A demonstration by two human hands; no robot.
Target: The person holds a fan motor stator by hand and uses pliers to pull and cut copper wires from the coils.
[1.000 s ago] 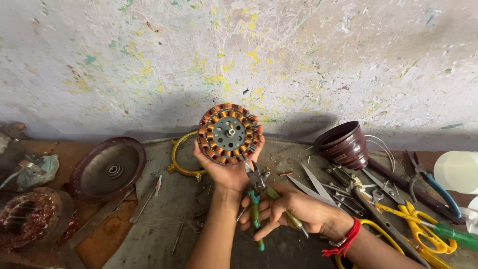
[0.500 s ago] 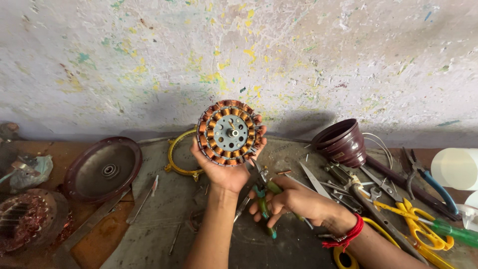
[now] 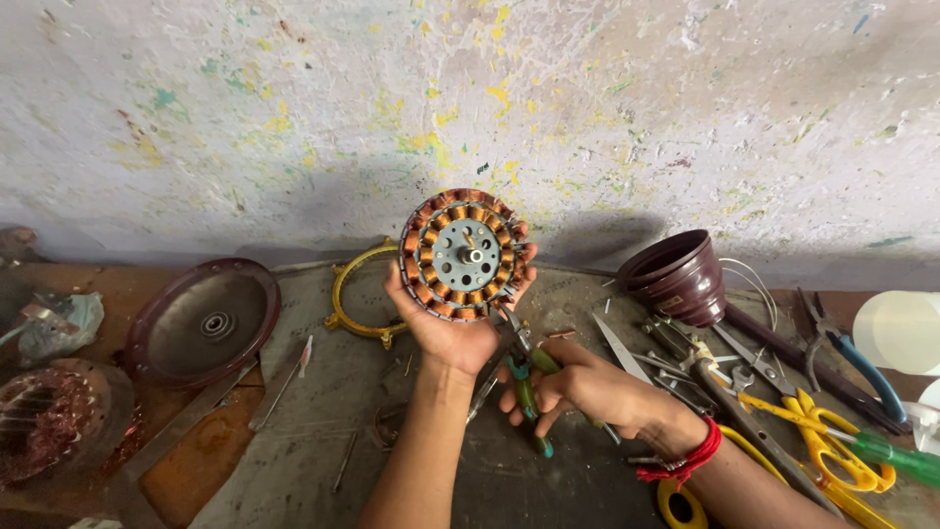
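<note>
Stator (image 3: 468,255): one, round, ringed with copper windings, grey hub and short shaft at centre. Held upright in front of the wall, flat face toward the camera, shaft axis pointing back at the viewer. Cupped from below and behind by left hand (image 3: 452,328), fingers curled up round the lower rim on both sides, clamped on it.

Pliers (image 3: 524,384): one pair, green grips, in right hand (image 3: 568,387), fingers wrapped shut about the handles. Long axis running from lower right up to upper left, nose aimed at the stator's bottom edge, just beside it (contact not clear). Right hand sits below and slightly right of the stator, so nearer its lower rim than any other part.

On the desk (image 3: 294,451), counted:
- Yellow ring (image 3: 345,299), one, flat, behind the left wrist.
- Dark red cover plate (image 3: 201,323), one, dished, to the left.
- Second wound stator (image 3: 44,421), one, far left, partly cut by the frame edge.
- Maroon cup (image 3: 678,279), one, tipped on its side, to the right.
- Yellow scissors (image 3: 832,441), one pair.
- Blue-handled pliers (image 3: 862,367), one pair, far right.
- Loose blades, drivers and screws between cup and scissors (too tangled to count).
</note>
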